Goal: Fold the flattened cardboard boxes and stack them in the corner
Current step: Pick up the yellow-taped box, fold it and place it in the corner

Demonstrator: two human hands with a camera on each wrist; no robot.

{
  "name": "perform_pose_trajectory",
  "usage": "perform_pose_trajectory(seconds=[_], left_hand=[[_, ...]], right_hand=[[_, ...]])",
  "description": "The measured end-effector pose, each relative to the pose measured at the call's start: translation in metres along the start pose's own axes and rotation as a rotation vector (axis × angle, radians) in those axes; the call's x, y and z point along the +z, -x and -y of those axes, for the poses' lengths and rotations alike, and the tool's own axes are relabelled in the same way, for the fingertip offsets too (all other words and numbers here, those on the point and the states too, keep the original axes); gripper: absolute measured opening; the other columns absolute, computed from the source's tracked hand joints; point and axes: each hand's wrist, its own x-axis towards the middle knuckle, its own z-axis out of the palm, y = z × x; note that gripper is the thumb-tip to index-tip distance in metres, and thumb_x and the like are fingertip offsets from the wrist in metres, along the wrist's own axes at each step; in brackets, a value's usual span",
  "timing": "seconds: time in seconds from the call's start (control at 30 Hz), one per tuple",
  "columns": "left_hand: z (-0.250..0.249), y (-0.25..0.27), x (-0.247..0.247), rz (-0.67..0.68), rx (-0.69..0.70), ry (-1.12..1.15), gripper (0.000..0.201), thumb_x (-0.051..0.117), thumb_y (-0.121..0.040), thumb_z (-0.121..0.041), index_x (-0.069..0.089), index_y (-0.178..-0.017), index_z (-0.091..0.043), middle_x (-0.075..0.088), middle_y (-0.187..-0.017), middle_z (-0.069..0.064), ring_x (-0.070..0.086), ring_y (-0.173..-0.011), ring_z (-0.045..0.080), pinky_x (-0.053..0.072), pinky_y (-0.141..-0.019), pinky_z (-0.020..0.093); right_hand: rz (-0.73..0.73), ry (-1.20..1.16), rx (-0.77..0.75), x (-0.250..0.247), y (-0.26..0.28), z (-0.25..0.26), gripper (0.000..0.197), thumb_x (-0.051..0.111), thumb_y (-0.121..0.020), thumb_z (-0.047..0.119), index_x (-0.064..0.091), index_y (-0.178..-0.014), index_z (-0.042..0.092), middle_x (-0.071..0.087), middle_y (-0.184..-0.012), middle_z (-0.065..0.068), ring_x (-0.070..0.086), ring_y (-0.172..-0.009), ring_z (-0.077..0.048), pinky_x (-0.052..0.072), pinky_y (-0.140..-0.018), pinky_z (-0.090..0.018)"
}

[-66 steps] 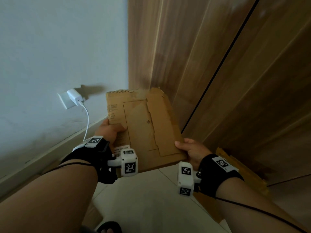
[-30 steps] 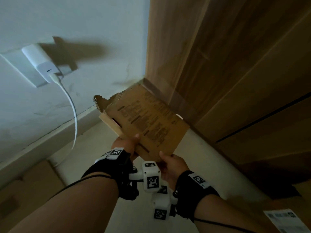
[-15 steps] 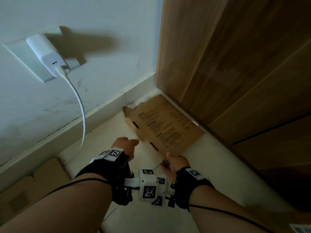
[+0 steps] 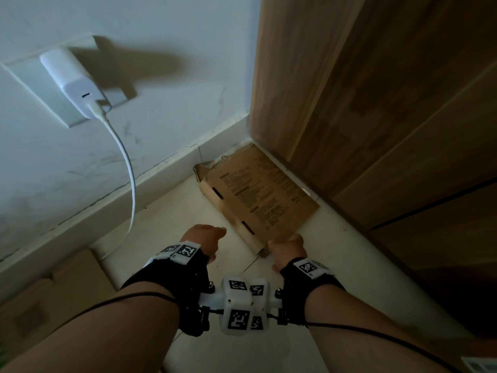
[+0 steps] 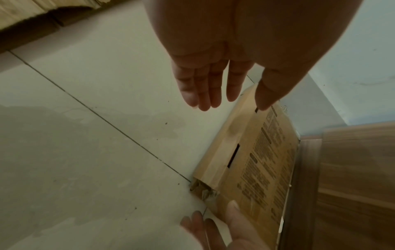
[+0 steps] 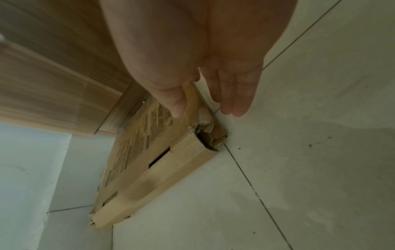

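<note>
Your folded cardboard box (image 4: 265, 195) lies flat on the pale tiled floor (image 4: 336, 254), tucked into the corner where the white wall (image 4: 166, 84) meets the wood-grain panel (image 4: 376, 103) — its long right edge runs along the foot of the panel, its torn far end sits near the white baseboard (image 4: 150, 181). Printed text faces up, and a narrow side strip with dark slots faces you. Your left hand (image 4: 205, 239) hovers above the floor just left of the box, fingers straight and relaxed, holding nothing; the left wrist view shows clear air between the fingertips (image 5: 203, 99) and the tile. Your right hand (image 4: 287, 250) is at the box's near corner, fingers (image 6: 235, 99) extended over the floor and the thumb lying over the crumpled corner edge — whether it actually presses the cardboard you cannot tell from these views. Around you: a white charger (image 4: 74, 83) plugged into a wall socket at upper left, its white cable (image 4: 129, 179) dropping to the floor beside the baseboard, well left of the box. More brown cardboard (image 4: 45, 300) lies along the wall at lower left, and a white label (image 4: 481, 366) peeks in at the lower right corner. A dark grout line (image 6: 252, 182) runs from the box's near corner across the tile.
</note>
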Motion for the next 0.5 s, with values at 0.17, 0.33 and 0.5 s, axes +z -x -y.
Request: perform_pose_trajectory(seconds=[0.17,0.33,0.5], left_hand=[[-0.002,0.008,0.000,0.000,0.006,-0.005,0.025,0.057,-0.089,-0.020,0.047,-0.066,-0.021,0.051,-0.099,0.013,0.052,-0.079,0.025,0.043,-0.082,0.034],[-0.012,0.021,0.007,0.008,0.023,-0.010,0.026,0.055,-0.090,-0.022,0.045,-0.066,-0.022,0.049,-0.073,0.002,0.046,-0.060,0.015,0.043,-0.080,0.033],[-0.022,0.041,0.023,0.071,0.053,-0.019,0.021,0.054,-0.091,-0.020,0.048,-0.070,-0.020,0.048,-0.072,0.001,0.046,-0.060,0.014,0.044,-0.074,0.033]], right_hand=[[0.038,0.152,0.008,-0.005,-0.001,0.000,0.075,0.059,-0.085,0.024,0.017,-0.146,0.011,0.040,-0.143,-0.020,0.047,-0.124,-0.036,0.042,-0.104,-0.045],[0.035,0.129,0.020,-0.018,0.003,-0.003,0.082,0.062,-0.079,0.034,0.017,-0.146,0.023,0.044,-0.141,-0.020,0.050,-0.122,-0.037,0.045,-0.101,-0.051],[0.045,0.137,-0.066,-0.069,0.021,-0.007,0.069,0.058,-0.085,0.028,0.023,-0.144,0.018,0.046,-0.137,-0.017,0.051,-0.121,-0.033,0.045,-0.102,-0.048]])
